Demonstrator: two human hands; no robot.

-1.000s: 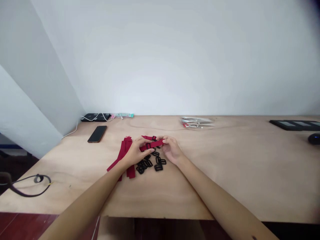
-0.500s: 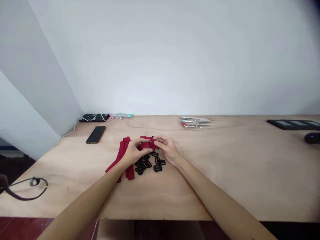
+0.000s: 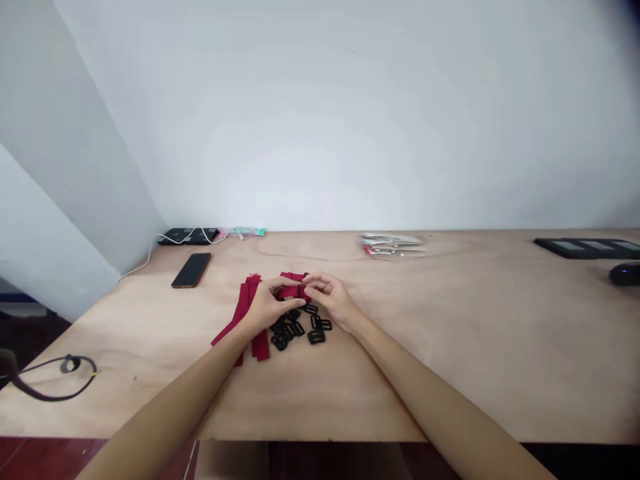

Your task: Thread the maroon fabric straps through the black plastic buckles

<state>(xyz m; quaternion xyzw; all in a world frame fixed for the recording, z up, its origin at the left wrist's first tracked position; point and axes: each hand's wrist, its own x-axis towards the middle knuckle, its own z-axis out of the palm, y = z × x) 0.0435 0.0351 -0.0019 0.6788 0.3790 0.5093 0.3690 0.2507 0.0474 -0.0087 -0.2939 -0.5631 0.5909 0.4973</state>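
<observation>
Between my two hands is a red strap point(image 3: 288, 292) with a black slide buckle point(image 3: 301, 291) on it. My left hand point(image 3: 270, 303) grips the strap from the left, thumb below and fingers above. My right hand point(image 3: 330, 299) pinches its right end close by the buckle. Behind this strap lies another red strap piece point(image 3: 293, 276), partly covered by the fingers. Several loose black slide buckles point(image 3: 286, 330) are heaped just below my hands, with a smaller group point(image 3: 317, 330) to their right. Long red straps point(image 3: 260, 345) lie left of the heap, partly under my left wrist.
A phone point(image 3: 191, 270) lies at the left. Behind it are a black device point(image 3: 187, 236) and a white cable point(image 3: 150, 253). Plastic packets point(image 3: 393, 245) rest near the wall. Black panels point(image 3: 587, 249) and a mouse point(image 3: 625, 274) are at the right; a black cable loop point(image 3: 55, 399) is at front left.
My right hand has shifted slightly left, closer to the buckle, and less red strap shows between my hands. My left hand has hardly moved.
</observation>
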